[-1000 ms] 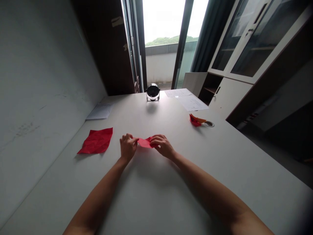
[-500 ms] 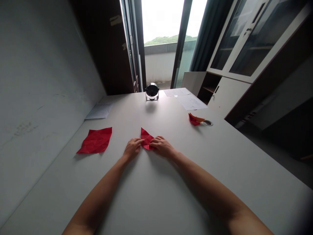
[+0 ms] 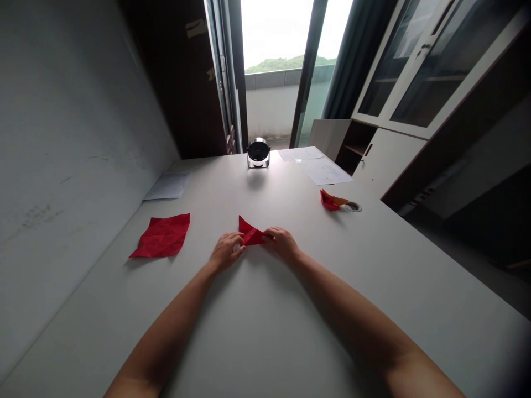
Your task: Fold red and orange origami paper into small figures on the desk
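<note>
One folded paper point(image 3: 251, 235): on white table point(image 3: 257, 326) | left hand point(image 3: 226, 250): fingers touch its left side, grip unclear | right hand point(image 3: 282, 243): pinches its right corner | red sheet point(image 3: 161, 236): lies left of left hand

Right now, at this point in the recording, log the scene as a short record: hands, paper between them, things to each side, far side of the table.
Left hand: at the folded red paper's left side
Right hand: fingers at its right corner; exact grip unclear
Paper shape: roughly triangular
Left side: creased red sheet, spread out
Right side: red-and-orange folded paper next to a white ring
Far side: round black device
Table: white
</note>
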Tool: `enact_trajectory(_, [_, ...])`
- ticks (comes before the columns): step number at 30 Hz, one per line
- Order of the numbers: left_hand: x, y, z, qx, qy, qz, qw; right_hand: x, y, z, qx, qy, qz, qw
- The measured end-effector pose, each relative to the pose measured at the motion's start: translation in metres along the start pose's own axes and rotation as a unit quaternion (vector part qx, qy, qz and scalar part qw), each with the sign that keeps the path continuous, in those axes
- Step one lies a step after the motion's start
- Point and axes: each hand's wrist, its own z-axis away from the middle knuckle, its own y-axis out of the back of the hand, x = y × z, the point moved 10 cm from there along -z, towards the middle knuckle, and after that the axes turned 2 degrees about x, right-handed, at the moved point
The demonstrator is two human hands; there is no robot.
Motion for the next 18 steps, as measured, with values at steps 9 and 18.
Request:
enact_trajectory(9, [-0.003, 0.005, 0.000, 0.019, 0.011, 0.014, 1.000, 0.011, -0.003, 0.002, -0.022, -0.059, 0.087, 0.994])
enact_trajectory(18, [-0.006, -0.011, 0.001, -0.009, -0.016, -0.026, 0.999, -0.003, -0.007, 0.003, -0.035, -0.029, 0.152, 0.987])
